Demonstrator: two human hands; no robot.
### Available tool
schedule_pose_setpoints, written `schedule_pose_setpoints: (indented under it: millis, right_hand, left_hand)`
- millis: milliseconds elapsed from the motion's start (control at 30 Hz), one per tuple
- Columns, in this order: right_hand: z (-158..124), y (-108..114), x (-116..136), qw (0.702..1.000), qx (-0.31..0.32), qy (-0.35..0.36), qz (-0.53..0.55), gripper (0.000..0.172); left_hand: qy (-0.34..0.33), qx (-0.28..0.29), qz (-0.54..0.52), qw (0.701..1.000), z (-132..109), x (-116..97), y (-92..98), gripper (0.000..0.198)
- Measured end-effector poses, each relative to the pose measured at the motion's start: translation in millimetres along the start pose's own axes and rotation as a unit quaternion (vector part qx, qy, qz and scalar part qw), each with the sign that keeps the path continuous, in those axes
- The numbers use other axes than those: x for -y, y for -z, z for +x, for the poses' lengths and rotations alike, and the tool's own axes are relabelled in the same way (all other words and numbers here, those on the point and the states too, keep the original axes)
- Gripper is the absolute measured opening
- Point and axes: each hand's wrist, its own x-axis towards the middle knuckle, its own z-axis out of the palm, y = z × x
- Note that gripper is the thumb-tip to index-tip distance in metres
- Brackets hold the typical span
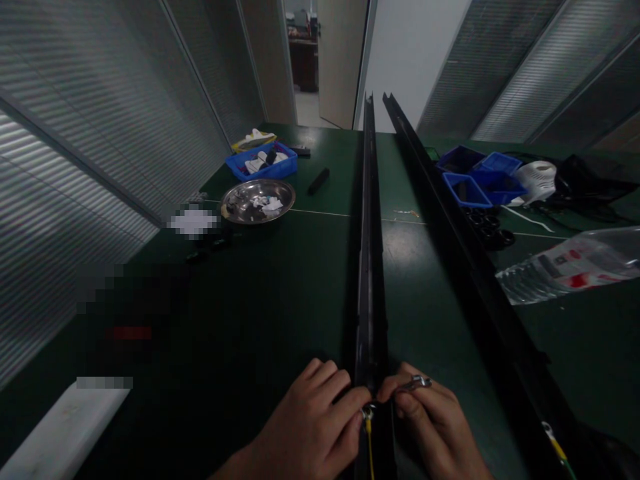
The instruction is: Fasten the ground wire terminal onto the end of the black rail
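Note:
A long black rail runs down the middle of the green table toward me. My left hand rests against the rail's near end, fingers curled, thumb and forefinger pinching a small fitting with a yellow wire. My right hand is on the other side of the rail, closed on a small silver wrench whose head points at the same fitting. A second black rail lies to the right, with a yellow-green wire at its near end.
A steel bowl with small parts and a blue bin stand at the back left, a black bar near them. Blue bins, black rings and a plastic bag lie on the right. An open doorway is behind.

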Motion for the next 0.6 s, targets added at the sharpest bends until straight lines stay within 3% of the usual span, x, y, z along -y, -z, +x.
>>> schedule_pose_setpoints:
  millis: [600]
  right_hand:
    - [2.5,-0.4,0.0,0.997,0.036,0.067,0.026,0.037]
  left_hand:
    - [-0.012,0.018,0.020,1.000,-1.6,5.7,-6.6,0.010]
